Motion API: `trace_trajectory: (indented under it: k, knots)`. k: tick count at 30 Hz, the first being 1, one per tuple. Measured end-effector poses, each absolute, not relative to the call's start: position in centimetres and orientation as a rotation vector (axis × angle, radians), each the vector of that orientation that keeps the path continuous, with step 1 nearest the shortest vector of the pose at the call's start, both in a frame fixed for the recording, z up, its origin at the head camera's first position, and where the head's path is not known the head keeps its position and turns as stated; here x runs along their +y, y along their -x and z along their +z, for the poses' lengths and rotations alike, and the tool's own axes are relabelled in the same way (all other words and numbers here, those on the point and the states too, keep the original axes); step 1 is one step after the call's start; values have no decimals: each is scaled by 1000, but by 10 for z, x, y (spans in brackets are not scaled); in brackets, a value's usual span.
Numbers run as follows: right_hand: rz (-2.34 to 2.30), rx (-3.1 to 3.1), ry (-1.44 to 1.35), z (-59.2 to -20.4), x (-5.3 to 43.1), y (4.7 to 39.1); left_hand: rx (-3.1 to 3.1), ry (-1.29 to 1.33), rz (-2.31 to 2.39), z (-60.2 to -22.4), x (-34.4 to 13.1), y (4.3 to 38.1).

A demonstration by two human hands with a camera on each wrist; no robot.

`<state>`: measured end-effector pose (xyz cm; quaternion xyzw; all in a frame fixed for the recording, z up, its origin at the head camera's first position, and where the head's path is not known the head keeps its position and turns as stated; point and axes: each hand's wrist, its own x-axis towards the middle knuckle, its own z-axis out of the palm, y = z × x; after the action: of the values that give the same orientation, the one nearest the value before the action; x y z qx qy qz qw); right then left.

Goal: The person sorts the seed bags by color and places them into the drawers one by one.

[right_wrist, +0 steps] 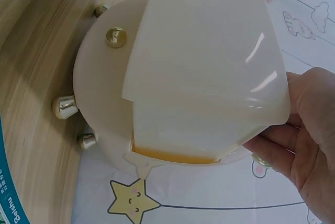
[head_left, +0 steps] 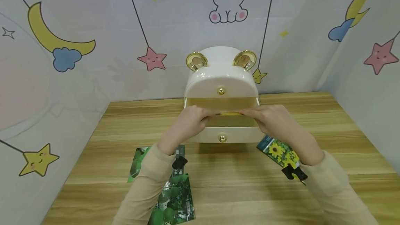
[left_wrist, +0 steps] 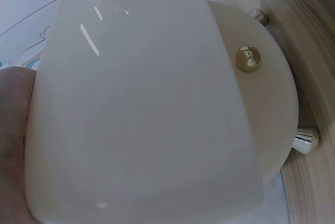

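“Reading outward from the near side, what do I meet first?”

“Green packet [head_left: 176, 200] first, sunflower packet [head_left: 278, 152] next, then the drawn-out drawer [head_left: 243, 134].”

“And the fingers?”

“I see the left hand [head_left: 189, 124] and right hand [head_left: 278, 122] pinching opposite ends of a thin yellow strip [head_left: 230, 114]; the thumbs are hidden.”

“Which relation governs?”

“I judge its long axis: crosswise, parallel to the drawer's front, edge-on to me. It lies between the two sets of fingertips, neither hand nearer, within the drawer's outline; its height I cannot tell. Beyond stands the white cabinet [head_left: 218, 58].”
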<state>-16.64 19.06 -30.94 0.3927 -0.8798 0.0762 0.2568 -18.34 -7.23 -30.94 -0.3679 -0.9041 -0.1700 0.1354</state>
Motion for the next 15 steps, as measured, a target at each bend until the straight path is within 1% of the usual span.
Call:
trace_trajectory:
  k: [9,15]
  knots:
    - [201,-2437,-1051,-308,186,175,-2772,1098,-564,-310,-73,187]
    - [141,-2528,-994,-303,181,176,-2845,1051,-547,-309,-72,188]
